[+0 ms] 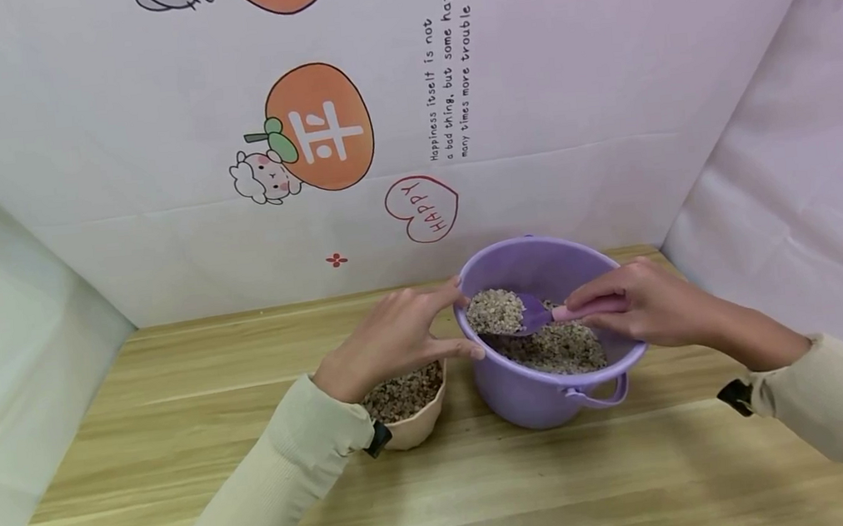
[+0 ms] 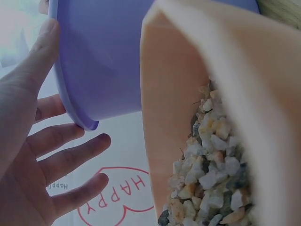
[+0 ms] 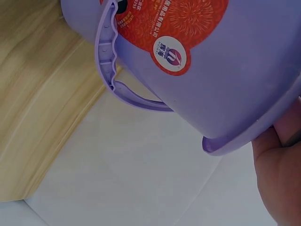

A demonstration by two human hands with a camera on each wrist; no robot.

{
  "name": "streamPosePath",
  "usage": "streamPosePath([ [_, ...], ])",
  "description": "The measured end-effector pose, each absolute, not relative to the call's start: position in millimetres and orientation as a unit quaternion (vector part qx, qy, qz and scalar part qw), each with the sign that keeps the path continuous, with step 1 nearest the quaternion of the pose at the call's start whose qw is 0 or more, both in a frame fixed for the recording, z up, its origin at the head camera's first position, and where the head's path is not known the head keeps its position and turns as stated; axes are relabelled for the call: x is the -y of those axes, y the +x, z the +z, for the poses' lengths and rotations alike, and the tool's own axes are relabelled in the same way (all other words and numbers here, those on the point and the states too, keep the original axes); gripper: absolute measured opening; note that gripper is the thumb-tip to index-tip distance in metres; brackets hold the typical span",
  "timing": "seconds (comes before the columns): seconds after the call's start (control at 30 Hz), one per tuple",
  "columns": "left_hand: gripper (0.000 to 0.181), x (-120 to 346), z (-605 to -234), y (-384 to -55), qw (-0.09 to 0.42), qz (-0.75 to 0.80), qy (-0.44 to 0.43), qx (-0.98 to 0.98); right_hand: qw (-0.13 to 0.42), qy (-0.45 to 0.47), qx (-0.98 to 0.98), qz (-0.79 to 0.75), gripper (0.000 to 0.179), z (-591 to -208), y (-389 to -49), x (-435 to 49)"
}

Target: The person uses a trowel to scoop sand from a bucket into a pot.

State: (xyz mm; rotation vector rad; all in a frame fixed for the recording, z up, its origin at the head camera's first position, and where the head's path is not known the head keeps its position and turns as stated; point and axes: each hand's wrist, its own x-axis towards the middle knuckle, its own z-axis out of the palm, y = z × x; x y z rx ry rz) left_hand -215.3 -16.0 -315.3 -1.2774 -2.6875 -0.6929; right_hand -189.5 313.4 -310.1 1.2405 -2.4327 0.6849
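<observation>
A purple bucket [image 1: 531,399] stands on the table with gravel [image 1: 557,351] inside. My right hand [image 1: 639,302] grips the pink handle [image 1: 594,307] of a small shovel [image 1: 536,313] whose purple blade is heaped with gravel, held within the bucket's mouth. In the right wrist view the shovel is hidden, and only part of the hand shows by the rim. My left hand [image 1: 390,337] has its thumb and fingers spread against the bucket's left rim. Below its wrist stands a peach-coloured pot [image 1: 414,432] with gravel, partly covered by the forearm; the left wrist view shows coarse mixed stones [image 2: 207,183].
The bucket's handle [image 1: 602,397] hangs down at its front. A wooden table [image 1: 179,418] lies underneath. White printed sheeting [image 1: 529,120] rises behind, with plain white sheeting [image 1: 805,179] on the right side and more on the left. A red label [image 3: 174,28] is on the bucket.
</observation>
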Motion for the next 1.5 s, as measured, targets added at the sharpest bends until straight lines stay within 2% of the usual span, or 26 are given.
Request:
streamPosePath([
  [0.43,0.060,16,-316,-216,0.043,-0.227,-0.419,0.878,0.178,0.437,0.843,0.258,0.034,-311,-187,-315],
  [0.73,0.068,17,-316,-216,0.032,-0.222,-0.414,0.882,0.170,0.430,0.846,0.265,0.033,-311,-185,-315],
  [1.5,0.069,16,-315,-219,0.042,-0.220,-0.423,0.878,0.155,0.424,0.848,0.279,0.035,-299,-181,-317],
])
